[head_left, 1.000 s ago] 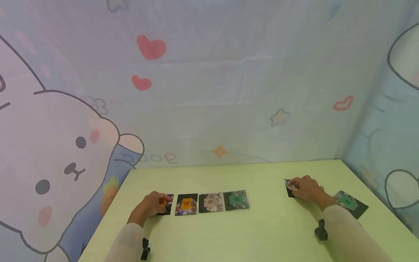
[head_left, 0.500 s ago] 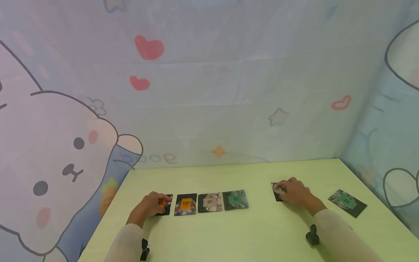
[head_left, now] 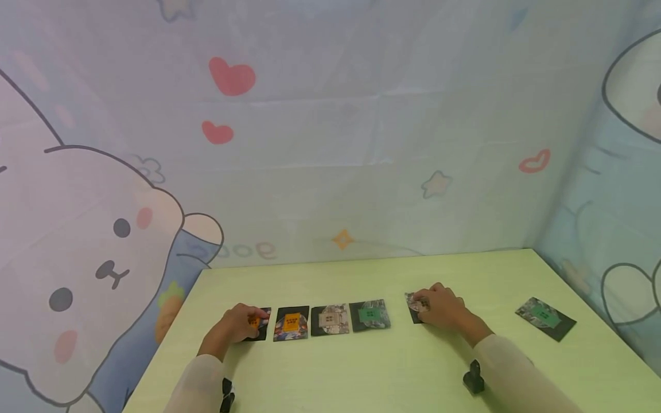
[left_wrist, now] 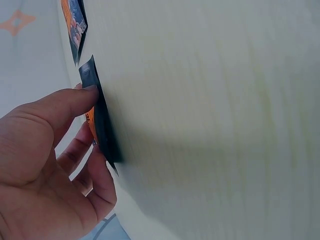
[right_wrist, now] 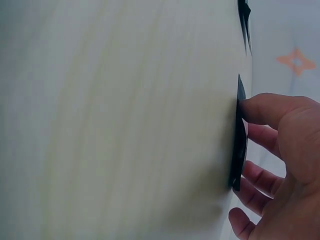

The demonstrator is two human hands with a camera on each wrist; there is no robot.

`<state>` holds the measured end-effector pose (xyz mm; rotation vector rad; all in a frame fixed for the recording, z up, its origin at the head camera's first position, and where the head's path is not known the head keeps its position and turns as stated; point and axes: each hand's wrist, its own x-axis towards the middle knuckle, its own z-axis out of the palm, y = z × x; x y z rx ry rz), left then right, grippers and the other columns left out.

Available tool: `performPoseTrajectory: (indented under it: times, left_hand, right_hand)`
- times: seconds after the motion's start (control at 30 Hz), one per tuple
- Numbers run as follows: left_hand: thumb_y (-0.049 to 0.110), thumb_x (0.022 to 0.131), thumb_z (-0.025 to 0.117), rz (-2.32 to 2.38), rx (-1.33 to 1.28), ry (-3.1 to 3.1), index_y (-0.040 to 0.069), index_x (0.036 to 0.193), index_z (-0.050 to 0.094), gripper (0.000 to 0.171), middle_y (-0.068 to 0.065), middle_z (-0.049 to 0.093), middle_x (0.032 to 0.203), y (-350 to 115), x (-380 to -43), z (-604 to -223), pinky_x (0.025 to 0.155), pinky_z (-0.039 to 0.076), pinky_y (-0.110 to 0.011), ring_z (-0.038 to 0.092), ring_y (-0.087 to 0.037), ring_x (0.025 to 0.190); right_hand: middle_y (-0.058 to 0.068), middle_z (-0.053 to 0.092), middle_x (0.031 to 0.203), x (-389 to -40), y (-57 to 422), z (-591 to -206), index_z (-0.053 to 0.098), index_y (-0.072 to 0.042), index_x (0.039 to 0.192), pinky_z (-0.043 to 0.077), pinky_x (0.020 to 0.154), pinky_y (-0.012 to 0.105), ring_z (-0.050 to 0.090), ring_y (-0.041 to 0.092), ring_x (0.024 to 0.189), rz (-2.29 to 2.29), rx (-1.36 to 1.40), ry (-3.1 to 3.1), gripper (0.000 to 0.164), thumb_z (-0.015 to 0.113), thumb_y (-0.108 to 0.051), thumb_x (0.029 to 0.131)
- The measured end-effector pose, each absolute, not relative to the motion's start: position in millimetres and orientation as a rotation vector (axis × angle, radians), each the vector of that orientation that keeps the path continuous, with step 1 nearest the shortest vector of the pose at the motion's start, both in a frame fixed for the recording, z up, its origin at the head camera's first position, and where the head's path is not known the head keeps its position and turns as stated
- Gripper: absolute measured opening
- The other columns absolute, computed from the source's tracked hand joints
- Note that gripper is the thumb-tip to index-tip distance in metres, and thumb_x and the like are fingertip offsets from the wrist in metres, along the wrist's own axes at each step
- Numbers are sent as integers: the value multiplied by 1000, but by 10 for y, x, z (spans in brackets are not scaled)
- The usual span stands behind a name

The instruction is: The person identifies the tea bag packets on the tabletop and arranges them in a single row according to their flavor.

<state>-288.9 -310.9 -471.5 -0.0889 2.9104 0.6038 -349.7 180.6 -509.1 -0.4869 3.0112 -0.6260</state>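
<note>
At the left end of a row of sachets on the table, my left hand (head_left: 236,324) holds a black sachet with an orange label (head_left: 258,324). In the left wrist view the thumb (left_wrist: 82,100) lies on its near edge, with the other fingers bent along the far side. Further right, my right hand (head_left: 445,310) grips a black sachet with a beige label (head_left: 416,314), partly covered by the fingers. Between the hands lie another orange-labelled sachet (head_left: 291,323), a beige-labelled sachet (head_left: 330,319) and a green-labelled sachet (head_left: 370,315).
A second green-labelled sachet (head_left: 545,318) lies tilted at the right of the pale yellow-green table (head_left: 330,378). Behind it hangs a cartoon-printed cloth (head_left: 330,143). A dark wrist-worn device (head_left: 473,378) sits under the right forearm.
My right hand has slid left with its beige-labelled sachet, closer to the row. The left hand has stayed on its sachet. The view has shifted slightly.
</note>
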Motion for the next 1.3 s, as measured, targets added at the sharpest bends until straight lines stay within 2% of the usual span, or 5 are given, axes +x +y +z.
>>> performPoseTrajectory:
  times: [0.33,0.63,0.87,1.3]
  left_hand:
    - [4,83,78,615,-119,2902,19,123,74,43,-20,59,136,-3121,-2897,-4748,105,44,-65,55,-42,122]
    - [4,83,78,629,-110,2906,20,122,75,42,-19,60,135,-3127,-2908,-4765,104,45,-65,57,-40,119]
    - [5,83,78,619,-110,2900,21,122,75,42,-20,59,137,-3138,-2919,-4762,103,46,-65,56,-41,120]
    - [4,83,78,630,-106,2910,20,122,75,42,-19,60,135,-3126,-2904,-4767,104,45,-64,57,-38,118]
  right_hand:
    - [11,57,125,-3445,1581,-5079,69,-27,126,43,74,50,54,30,105,-648,-504,3001,37,68,-28,89]
    - [12,59,125,-3404,1473,-5067,70,-26,125,46,75,52,57,32,106,-609,-549,3008,39,70,-26,86]
    - [13,58,127,-3400,1422,-5050,70,-27,126,47,78,54,56,32,108,-610,-533,3009,39,70,-26,87]
    - [12,59,119,-3393,1378,-5028,70,-25,124,45,74,52,55,29,100,-603,-568,3016,37,70,-26,87]
